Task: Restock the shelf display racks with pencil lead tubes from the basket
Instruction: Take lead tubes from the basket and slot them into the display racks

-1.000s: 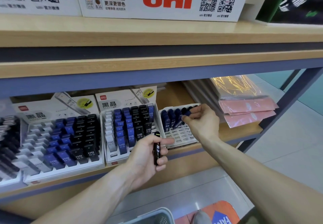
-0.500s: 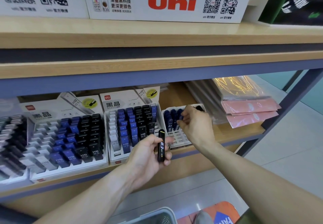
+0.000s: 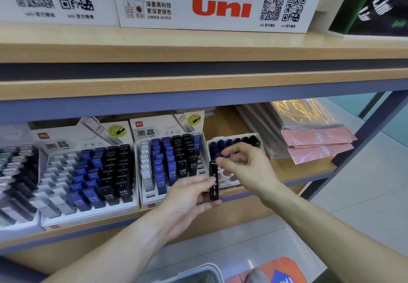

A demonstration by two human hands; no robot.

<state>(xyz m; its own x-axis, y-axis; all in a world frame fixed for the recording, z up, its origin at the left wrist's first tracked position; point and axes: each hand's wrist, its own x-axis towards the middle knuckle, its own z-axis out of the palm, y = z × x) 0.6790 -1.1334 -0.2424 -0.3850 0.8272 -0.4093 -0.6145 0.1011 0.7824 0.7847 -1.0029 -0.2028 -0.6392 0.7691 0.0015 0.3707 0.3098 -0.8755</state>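
My left hand (image 3: 187, 194) grips a black pencil lead tube (image 3: 213, 182) upright in front of the lower shelf edge. Just right of its cap, my right hand (image 3: 245, 168) has curled fingers pinching what looks like a small blue tube (image 3: 230, 155), though it is blurred. Behind my right hand sits a small white display rack (image 3: 234, 136) with dark blue and black tubes along its back rows; its front slots are partly hidden by the hand. The grey basket (image 3: 194, 274) shows only its rim at the bottom edge.
Two larger white racks (image 3: 170, 161) (image 3: 88, 172) of blue, black and grey HB 0.5 tubes fill the shelf to the left. Pink packets (image 3: 318, 143) lie to the right, near a dark shelf post (image 3: 362, 141). A uni box (image 3: 212, 7) stands on the shelf above.
My right hand has drawn back from the small rack's rear rows toward the cap of the black tube. My left hand has kept the black tube upright and shifted slightly right.
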